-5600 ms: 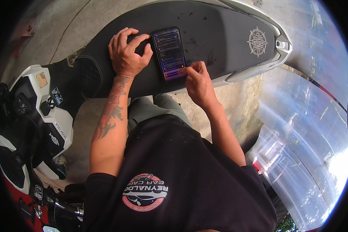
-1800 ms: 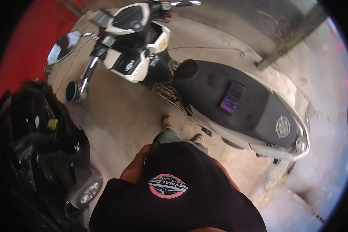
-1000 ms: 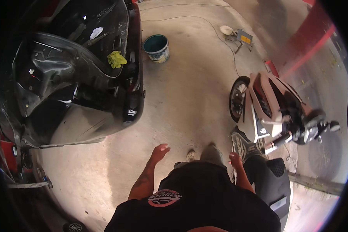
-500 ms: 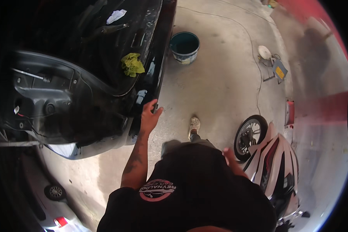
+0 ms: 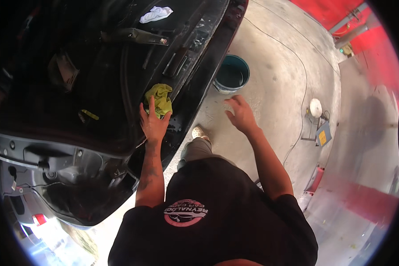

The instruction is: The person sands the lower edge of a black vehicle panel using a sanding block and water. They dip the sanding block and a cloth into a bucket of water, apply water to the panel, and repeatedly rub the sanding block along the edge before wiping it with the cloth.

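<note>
My left hand (image 5: pixel 153 123) is stretched out flat with fingers apart, its fingertips at the lower edge of a yellow-green rag (image 5: pixel 160 98). The rag lies on the black frame of an open car rear (image 5: pixel 97 84). My right hand (image 5: pixel 240 114) hovers open over the concrete floor, holding nothing, a little below a teal bucket (image 5: pixel 231 79). A white cloth (image 5: pixel 156 13) lies farther back inside the dark car body.
A thin cable (image 5: pixel 303 75) runs across the floor to a small white disc and a yellow-blue stand (image 5: pixel 319 126) at the right. Red walls (image 5: pixel 377 53) border the far right. The car's raised rear panel (image 5: pixel 62 177) juts out at lower left.
I have turned away from the scooter and its phone and walked to the black car. My left hand moved up to the yellow-green rag; my right hand swung forward over the floor.
</note>
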The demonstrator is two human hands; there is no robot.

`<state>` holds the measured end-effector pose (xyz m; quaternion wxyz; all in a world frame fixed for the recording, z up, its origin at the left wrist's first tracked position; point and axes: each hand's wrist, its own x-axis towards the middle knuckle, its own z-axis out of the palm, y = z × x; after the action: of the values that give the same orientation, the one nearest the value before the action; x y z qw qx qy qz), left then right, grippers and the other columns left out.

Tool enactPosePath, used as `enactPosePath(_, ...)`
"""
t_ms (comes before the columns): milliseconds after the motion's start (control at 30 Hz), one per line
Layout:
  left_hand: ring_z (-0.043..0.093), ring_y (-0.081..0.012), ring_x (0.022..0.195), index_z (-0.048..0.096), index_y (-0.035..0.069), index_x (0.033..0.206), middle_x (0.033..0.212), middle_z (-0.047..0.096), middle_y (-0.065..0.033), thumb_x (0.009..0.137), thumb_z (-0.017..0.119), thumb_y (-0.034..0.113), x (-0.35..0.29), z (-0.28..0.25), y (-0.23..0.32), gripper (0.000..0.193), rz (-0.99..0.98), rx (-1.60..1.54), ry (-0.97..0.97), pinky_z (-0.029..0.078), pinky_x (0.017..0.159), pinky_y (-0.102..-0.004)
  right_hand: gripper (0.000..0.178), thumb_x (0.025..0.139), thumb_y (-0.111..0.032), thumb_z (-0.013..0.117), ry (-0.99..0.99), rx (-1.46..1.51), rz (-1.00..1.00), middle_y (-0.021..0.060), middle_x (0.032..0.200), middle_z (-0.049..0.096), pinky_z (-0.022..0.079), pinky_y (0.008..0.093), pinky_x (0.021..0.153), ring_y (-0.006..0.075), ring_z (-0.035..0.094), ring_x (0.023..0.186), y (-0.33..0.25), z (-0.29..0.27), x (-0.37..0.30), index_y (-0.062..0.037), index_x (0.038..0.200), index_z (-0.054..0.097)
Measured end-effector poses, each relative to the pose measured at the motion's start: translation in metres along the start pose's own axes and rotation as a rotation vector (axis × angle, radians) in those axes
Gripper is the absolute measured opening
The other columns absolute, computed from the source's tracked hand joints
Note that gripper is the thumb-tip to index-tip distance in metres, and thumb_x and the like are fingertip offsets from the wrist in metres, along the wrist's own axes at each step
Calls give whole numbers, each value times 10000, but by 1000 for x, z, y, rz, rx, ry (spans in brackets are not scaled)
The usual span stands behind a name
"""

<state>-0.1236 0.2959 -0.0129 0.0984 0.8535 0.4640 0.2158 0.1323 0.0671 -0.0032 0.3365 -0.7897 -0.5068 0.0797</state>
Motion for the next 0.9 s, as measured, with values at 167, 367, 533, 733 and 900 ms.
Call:
enactPosePath(167, 519, -496, 1293, 343, 305, 1602, 1478, 401, -247, 730, 890, 492, 36, 12, 26, 1045, -219, 91, -193, 497, 1029, -553, 489, 791, -64, 779, -200, -126, -268, 84, 1236, 575, 491, 443, 980, 309, 577, 1180, -12, 11, 108, -160, 1253, 646)
enactPosePath(367, 538, -477, 1249, 425, 285, 1532, 1420, 418, -212, 733, 901, 349, 41, 52, 22, 933, -385, 99, -84, 537, 950, -553, 518, 825, -79, 730, -451, -318, -587, 64, 1412, 554, 465, 448, 1058, 295, 531, 1290, -20, 50, 227, -186, 1323, 638)
enactPosePath(533, 536, -476, 1214, 560, 225, 1354, 1313, 491, -243, 738, 815, 100, 28, 46, 15, 679, -365, -80, 60, 532, 981, -510, 479, 892, -97, 640, -633, -376, -857, 54, 1480, 523, 427, 476, 1106, 300, 509, 1331, -26, 83, 292, -191, 1361, 608)
enactPosePath(733, 566, -463, 1111, 645, 105, 1217, 1177, 641, -212, 763, 784, 66, -33, 3, 67, 476, -596, -4, 319, 491, 995, -523, 537, 917, -171, 661, -732, -350, -1070, 53, 1481, 514, 403, 519, 1132, 297, 483, 1367, -9, 115, 331, -168, 1441, 541)
enactPosePath(900, 641, -323, 1071, 654, 80, 1217, 1144, 676, -143, 775, 861, 129, -136, -9, 131, 490, -945, 14, 484, 508, 942, -429, 638, 885, -213, 729, -789, -303, -1125, 74, 1382, 528, 405, 537, 1121, 320, 493, 1370, -7, 120, 343, -130, 1476, 504)
